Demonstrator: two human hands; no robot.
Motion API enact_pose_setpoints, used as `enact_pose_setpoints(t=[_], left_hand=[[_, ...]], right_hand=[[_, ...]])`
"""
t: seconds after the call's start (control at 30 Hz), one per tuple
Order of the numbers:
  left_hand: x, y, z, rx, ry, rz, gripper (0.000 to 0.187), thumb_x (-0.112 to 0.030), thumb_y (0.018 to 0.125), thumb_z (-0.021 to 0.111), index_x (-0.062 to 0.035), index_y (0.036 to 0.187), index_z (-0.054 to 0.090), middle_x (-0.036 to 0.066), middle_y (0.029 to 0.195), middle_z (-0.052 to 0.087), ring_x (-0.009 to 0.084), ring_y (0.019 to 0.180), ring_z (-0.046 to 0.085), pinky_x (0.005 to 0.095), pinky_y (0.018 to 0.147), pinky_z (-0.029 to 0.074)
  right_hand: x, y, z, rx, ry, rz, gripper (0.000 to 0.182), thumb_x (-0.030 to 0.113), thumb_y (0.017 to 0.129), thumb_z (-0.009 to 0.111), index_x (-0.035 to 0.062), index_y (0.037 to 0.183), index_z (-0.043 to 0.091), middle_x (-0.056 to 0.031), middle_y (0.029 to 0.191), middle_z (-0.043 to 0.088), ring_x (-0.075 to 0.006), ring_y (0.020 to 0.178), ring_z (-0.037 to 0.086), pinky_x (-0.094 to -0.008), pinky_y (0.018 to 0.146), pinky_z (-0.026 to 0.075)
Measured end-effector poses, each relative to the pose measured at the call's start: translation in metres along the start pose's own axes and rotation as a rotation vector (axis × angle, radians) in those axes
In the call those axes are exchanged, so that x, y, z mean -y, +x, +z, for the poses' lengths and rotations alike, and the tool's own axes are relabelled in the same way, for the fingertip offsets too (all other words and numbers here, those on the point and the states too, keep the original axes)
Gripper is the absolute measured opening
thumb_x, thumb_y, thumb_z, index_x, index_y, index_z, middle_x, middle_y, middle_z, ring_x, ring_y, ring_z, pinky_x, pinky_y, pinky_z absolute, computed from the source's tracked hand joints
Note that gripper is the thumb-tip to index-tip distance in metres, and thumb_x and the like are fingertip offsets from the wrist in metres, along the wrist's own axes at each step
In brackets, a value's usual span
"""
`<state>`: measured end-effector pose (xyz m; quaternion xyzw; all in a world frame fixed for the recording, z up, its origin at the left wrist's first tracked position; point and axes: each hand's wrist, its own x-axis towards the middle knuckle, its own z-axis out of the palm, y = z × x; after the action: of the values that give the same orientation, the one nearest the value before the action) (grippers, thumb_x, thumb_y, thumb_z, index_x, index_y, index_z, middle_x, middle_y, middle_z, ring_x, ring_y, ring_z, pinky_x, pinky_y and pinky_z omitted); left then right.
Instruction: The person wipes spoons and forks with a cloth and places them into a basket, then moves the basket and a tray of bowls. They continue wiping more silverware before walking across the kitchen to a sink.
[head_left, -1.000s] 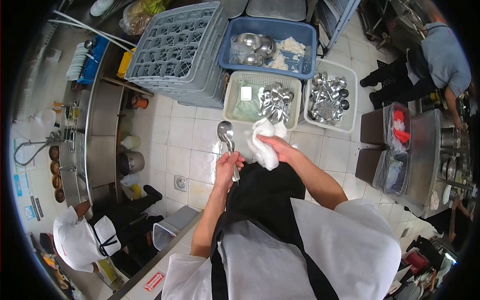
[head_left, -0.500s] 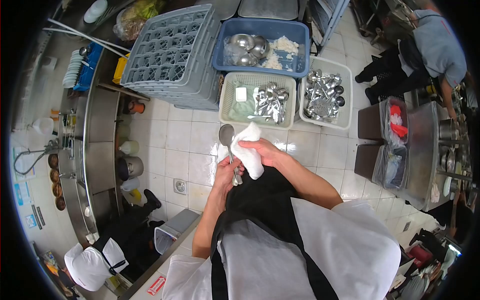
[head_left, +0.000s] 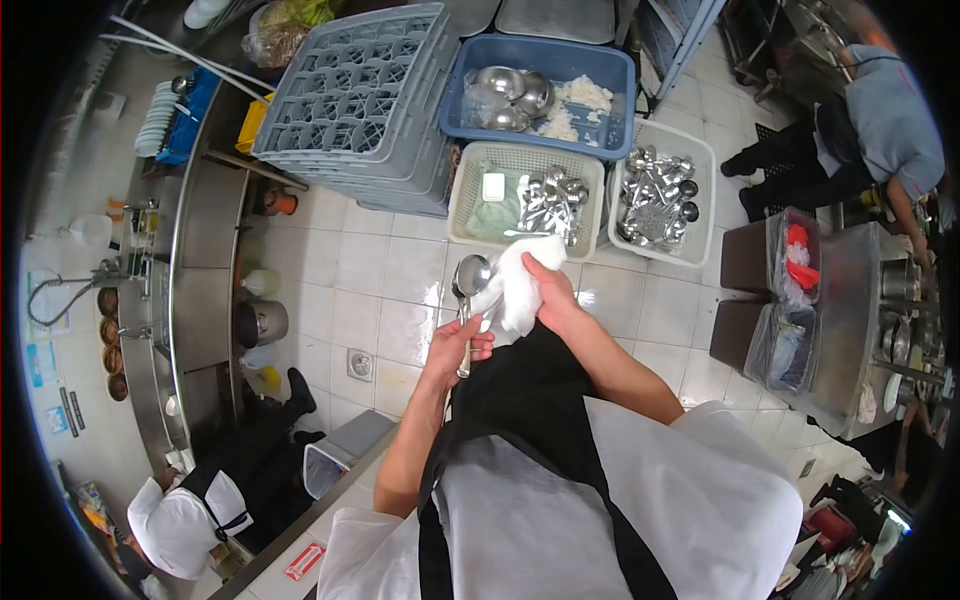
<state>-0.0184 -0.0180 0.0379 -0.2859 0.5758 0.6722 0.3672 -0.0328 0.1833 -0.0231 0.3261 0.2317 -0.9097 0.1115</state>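
My left hand (head_left: 457, 346) is closed around the handle of a large metal spoon (head_left: 473, 272), whose bowl points away from me. A second utensil seems to lie behind it, but I cannot make out its shape. My right hand (head_left: 549, 291) grips a white cloth (head_left: 522, 293), bunched up just right of the spoon; part of it reaches the left fingers. Beyond my hands, a cream basket (head_left: 458, 222) holds a pile of spoons and ladles (head_left: 548, 203) and a small white block. To its right, a white basket (head_left: 708, 190) contains more metal utensils.
A blue tub (head_left: 625, 95) with metal bowls and crumpled white material stands behind the baskets. Stacked grey glass racks (head_left: 345, 165) are at the left. One co-worker (head_left: 890, 110) stands at the upper right, another (head_left: 190, 520) at the lower left. Brown bins (head_left: 745, 250) stand right.
Both hands and the cloth have shifted slightly right. The cloth has moved off the spoon handle toward the right, and the spoon's bowl has turned, now showing brighter. The view has shifted slightly.
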Motion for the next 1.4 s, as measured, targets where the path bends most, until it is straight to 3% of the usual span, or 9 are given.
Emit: enact_pose_setpoints(t=[0.2, 0.4, 0.67, 0.73, 0.8, 0.93, 1.0, 1.13, 1.4], left_hand=[[0.015, 0.019, -0.003, 0.086, 0.137, 0.104, 0.025, -0.026, 0.094, 0.067, -0.0016, 0.088, 0.063, 0.008, 0.073, 0.066, 0.0096, 0.052, 0.057, 0.0219, 0.046, 0.043], [0.003, 0.01, -0.003, 0.074, -0.034, 0.081, 0.031, -0.024, 0.1, 0.053, 0.0049, 0.106, 0.06, 0.009, 0.077, 0.065, 0.0082, 0.046, 0.041, 0.0229, 0.039, 0.027], [0.007, 0.012, 0.007, 0.151, 0.038, 0.033, 0.021, -0.02, 0.098, 0.057, 0.0005, 0.098, 0.063, 0.01, 0.08, 0.07, 0.0081, 0.051, 0.053, 0.0209, 0.041, 0.034], [0.003, 0.001, 0.016, 0.14, 0.112, 0.073, 0.024, -0.021, 0.098, 0.058, 0.0015, 0.094, 0.067, 0.008, 0.075, 0.069, 0.0068, 0.045, 0.046, 0.0225, 0.038, 0.031], [-0.006, -0.005, 0.012, 0.07, 0.358, 0.19, 0.024, -0.022, 0.096, 0.059, 0.0008, 0.092, 0.067, 0.006, 0.071, 0.068, 0.0064, 0.043, 0.045, 0.0236, 0.039, 0.032], [-0.035, -0.019, -0.002, 0.024, 0.844, 0.281, 0.024, -0.022, 0.095, 0.061, 0.0003, 0.09, 0.068, 0.004, 0.066, 0.066, 0.0054, 0.042, 0.043, 0.0238, 0.039, 0.032], [-0.038, -0.024, 0.003, 0.044, 0.772, 0.262, 0.025, -0.023, 0.096, 0.06, 0.0009, 0.09, 0.067, 0.004, 0.066, 0.065, 0.0052, 0.041, 0.042, 0.0232, 0.038, 0.031], [-0.013, 0.002, 0.014, 0.134, 0.225, 0.267, 0.025, -0.024, 0.099, 0.057, -0.0011, 0.092, 0.066, 0.004, 0.067, 0.065, 0.0059, 0.041, 0.043, 0.0218, 0.039, 0.031], [-0.005, -0.004, 0.018, 0.051, 0.26, 0.166, 0.031, -0.028, 0.099, 0.057, -0.0002, 0.087, 0.065, 0.006, 0.067, 0.064, 0.0083, 0.043, 0.051, 0.022, 0.038, 0.033]], right_hand=[[-0.044, -0.02, -0.009, 0.254, -0.067, 0.386, 0.034, 0.02, 0.093, 0.065, 0.0027, 0.121, 0.057, -0.0098, 0.106, 0.066, -0.0228, 0.095, 0.066, -0.0384, 0.078, 0.056], [-0.013, 0.053, -0.047, -0.137, -0.188, 0.087, 0.042, 0.021, 0.091, 0.068, 0.0016, 0.126, 0.055, -0.0134, 0.113, 0.065, -0.026, 0.096, 0.067, -0.0437, 0.078, 0.057], [-0.003, 0.008, -0.004, 0.27, -0.103, 0.172, 0.049, 0.028, 0.093, 0.067, 0.0052, 0.133, 0.05, -0.0078, 0.12, 0.062, -0.0208, 0.104, 0.063, -0.0406, 0.086, 0.053], [0.021, 0.012, 0.013, 0.247, -0.287, 0.119, 0.04, 0.026, 0.093, 0.066, 0.0067, 0.127, 0.057, -0.0075, 0.112, 0.066, -0.018, 0.099, 0.064, -0.0385, 0.082, 0.053], [0.055, 0.015, 0.018, 0.402, -1.33, -0.103, 0.029, 0.019, 0.09, 0.067, 0.0072, 0.116, 0.064, -0.0086, 0.102, 0.069, -0.017, 0.094, 0.065, -0.0372, 0.08, 0.052], [0.065, 0.005, 0.02, 0.629, -1.625, -0.626, 0.029, 0.014, 0.084, 0.068, 0.0032, 0.11, 0.066, -0.0094, 0.095, 0.071, -0.019, 0.089, 0.067, -0.0365, 0.081, 0.051], [0.048, 0.009, 0.015, 0.645, -1.511, -0.646, 0.024, 0.013, 0.085, 0.067, 0.0031, 0.107, 0.066, -0.0086, 0.095, 0.071, -0.0199, 0.086, 0.068, -0.0362, 0.077, 0.053], [0.004, 0.003, 0.03, 0.126, -0.003, -0.044, 0.033, 0.025, 0.093, 0.066, 0.0028, 0.116, 0.06, -0.0082, 0.098, 0.068, -0.0185, 0.082, 0.067, -0.0329, 0.068, 0.056], [0.013, 0.021, 0.004, 0.126, 0.357, 0.036, 0.045, 0.031, 0.095, 0.063, 0.0014, 0.127, 0.051, -0.0133, 0.119, 0.062, -0.0296, 0.105, 0.063, -0.0487, 0.092, 0.052]])
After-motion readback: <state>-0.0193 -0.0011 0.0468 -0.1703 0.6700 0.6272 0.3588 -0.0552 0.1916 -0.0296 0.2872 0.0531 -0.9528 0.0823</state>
